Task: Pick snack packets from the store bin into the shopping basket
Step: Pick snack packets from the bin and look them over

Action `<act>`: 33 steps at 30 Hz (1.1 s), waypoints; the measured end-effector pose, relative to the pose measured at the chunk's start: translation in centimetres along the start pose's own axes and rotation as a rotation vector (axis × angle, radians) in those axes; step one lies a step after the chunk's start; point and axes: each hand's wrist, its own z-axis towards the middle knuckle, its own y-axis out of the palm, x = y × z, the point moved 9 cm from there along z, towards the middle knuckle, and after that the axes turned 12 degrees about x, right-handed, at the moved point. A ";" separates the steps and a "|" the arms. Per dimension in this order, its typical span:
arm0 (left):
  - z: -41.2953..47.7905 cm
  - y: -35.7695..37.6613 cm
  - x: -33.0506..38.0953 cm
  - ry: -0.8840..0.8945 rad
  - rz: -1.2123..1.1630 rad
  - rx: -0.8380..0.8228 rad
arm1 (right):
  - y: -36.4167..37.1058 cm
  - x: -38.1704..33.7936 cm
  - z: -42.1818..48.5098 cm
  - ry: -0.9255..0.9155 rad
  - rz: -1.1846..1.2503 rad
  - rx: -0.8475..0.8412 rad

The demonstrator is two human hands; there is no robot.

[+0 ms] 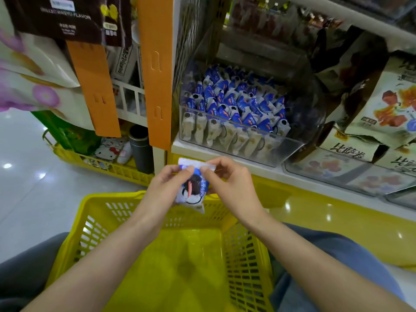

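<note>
I hold the snack packet (193, 191) long axis near-vertical, left hand (165, 188) and right hand (229, 184) each with a pinching grip near its top edge; the shopping basket (75, 224) lies directly beneath; the store bin (279, 154) lies beyond.

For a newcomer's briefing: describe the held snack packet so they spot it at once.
Find the yellow shopping basket at bottom centre. Above its far rim, the left hand and right hand pinch the top of one blue-and-white snack packet. Its lookalikes sit packed in the clear shelf bin; this one hangs alone.
</note>
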 end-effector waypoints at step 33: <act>-3.2 -2.1 4.4 0.856 0.647 0.120 | 1.3 0.9 -2.2 -0.174 -0.423 -0.205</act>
